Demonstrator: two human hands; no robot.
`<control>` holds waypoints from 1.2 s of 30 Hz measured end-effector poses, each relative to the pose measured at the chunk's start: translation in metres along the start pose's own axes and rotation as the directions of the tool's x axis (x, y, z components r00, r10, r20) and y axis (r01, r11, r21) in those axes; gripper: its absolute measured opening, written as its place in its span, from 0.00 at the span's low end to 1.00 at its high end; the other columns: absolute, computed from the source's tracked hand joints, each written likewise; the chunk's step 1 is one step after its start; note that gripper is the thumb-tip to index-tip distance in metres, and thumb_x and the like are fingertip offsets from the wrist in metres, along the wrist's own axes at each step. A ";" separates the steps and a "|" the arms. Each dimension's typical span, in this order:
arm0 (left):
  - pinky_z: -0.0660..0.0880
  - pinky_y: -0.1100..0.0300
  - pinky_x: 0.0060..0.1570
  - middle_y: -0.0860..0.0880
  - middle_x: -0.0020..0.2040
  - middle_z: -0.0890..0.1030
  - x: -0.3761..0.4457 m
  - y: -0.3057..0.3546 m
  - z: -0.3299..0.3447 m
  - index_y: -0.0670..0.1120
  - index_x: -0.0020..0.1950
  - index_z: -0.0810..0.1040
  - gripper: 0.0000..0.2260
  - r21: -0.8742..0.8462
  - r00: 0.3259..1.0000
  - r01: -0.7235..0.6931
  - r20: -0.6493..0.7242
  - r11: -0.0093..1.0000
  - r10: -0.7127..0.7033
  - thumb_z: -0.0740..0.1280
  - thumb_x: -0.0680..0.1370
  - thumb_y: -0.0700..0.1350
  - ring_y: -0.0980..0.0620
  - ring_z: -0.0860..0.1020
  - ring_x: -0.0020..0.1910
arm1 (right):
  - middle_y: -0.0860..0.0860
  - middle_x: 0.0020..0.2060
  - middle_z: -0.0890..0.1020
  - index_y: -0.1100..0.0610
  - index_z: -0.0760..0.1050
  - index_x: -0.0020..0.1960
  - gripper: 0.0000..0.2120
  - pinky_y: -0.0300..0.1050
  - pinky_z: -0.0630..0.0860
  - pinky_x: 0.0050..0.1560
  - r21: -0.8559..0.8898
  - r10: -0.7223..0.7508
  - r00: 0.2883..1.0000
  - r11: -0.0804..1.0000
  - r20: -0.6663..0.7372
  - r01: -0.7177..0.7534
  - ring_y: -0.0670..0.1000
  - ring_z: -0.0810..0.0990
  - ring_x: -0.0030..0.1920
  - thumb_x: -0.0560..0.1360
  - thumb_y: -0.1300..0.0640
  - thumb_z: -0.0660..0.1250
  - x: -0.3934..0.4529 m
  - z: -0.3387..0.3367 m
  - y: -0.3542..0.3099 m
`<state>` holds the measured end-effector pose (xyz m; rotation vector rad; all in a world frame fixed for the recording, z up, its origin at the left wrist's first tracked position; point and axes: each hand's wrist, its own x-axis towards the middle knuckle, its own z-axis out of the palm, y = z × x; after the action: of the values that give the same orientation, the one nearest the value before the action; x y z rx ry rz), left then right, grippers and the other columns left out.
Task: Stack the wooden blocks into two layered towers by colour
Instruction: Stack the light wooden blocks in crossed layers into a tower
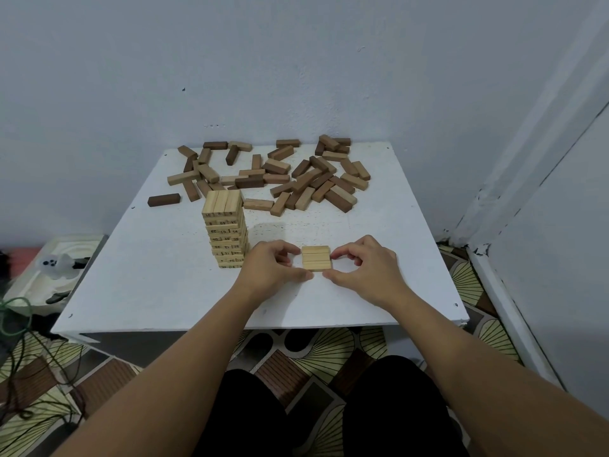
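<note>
Pale blue-grey walls meet in a corner behind a white square surface (379, 225), which stands over a floor patterned with fan shapes in cream and brown. Along the far half of the surface lies a loose scatter of wooden blocks (296, 176), mostly mid and dark brown with some pale ones among them, several leaning on or overlapping each other, and one dark block (163, 199) lies apart at the left. Nearer the person, left of centre, stands a tall tower of pale blocks (226, 235), its layers crossing and printed numbers showing on the block ends. Just to its right, near the front, three pale blocks (316, 258) lie flat side by side as one square layer. The left hand (272, 263) and the right hand (364, 263) flank this layer with fingers curled; each grip is closed on the layer, thumb tips at its near edge and fingertips at its sides. Off the left edge sits a white tray (29, 285) holding a crumpled plastic bag, with green cord trailing over the floor.
</note>
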<state>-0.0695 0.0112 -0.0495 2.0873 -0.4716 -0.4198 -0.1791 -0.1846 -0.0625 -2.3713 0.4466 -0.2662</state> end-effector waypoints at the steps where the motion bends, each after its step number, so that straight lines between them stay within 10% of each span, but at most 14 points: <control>1: 0.79 0.55 0.49 0.50 0.44 0.79 0.000 0.000 0.000 0.51 0.55 0.85 0.22 0.003 1.000 0.001 0.000 1.000 -0.001 0.86 0.64 0.48 0.54 0.77 0.42 | 0.40 0.50 0.75 0.37 0.81 0.55 0.17 0.48 0.63 0.68 0.000 0.001 1.000 1.000 0.002 -0.001 0.39 0.75 0.49 0.69 0.34 0.77 0.000 0.000 0.000; 11: 0.74 0.62 0.44 0.50 0.49 0.79 0.003 0.009 -0.004 0.49 0.59 0.82 0.26 0.029 0.997 0.064 0.044 0.998 -0.065 0.86 0.64 0.47 0.54 0.78 0.49 | 0.40 0.50 0.74 0.40 0.74 0.66 0.30 0.51 0.70 0.63 -0.029 0.055 0.993 0.998 0.100 -0.052 0.41 0.74 0.48 0.68 0.35 0.78 0.008 -0.012 -0.007; 18: 0.77 0.59 0.41 0.42 0.45 0.84 0.000 0.000 -0.001 0.45 0.43 0.82 0.18 0.005 0.999 0.047 0.002 0.999 -0.047 0.87 0.62 0.45 0.53 0.79 0.40 | 0.42 0.47 0.75 0.44 0.82 0.49 0.16 0.51 0.76 0.59 0.031 0.029 0.998 0.999 0.059 -0.031 0.43 0.75 0.46 0.67 0.38 0.80 0.002 -0.010 -0.002; 36: 0.75 0.62 0.40 0.48 0.42 0.82 0.000 0.005 -0.003 0.45 0.46 0.83 0.18 -0.010 0.997 0.076 0.026 0.997 -0.076 0.87 0.62 0.45 0.53 0.78 0.41 | 0.42 0.48 0.74 0.42 0.83 0.48 0.13 0.54 0.72 0.64 0.053 0.039 0.998 0.998 0.056 -0.042 0.43 0.75 0.47 0.68 0.38 0.79 0.003 -0.010 -0.001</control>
<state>-0.0693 0.0109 -0.0442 2.0963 -0.4048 -0.4926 -0.1793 -0.1910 -0.0546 -2.3085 0.4555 -0.1911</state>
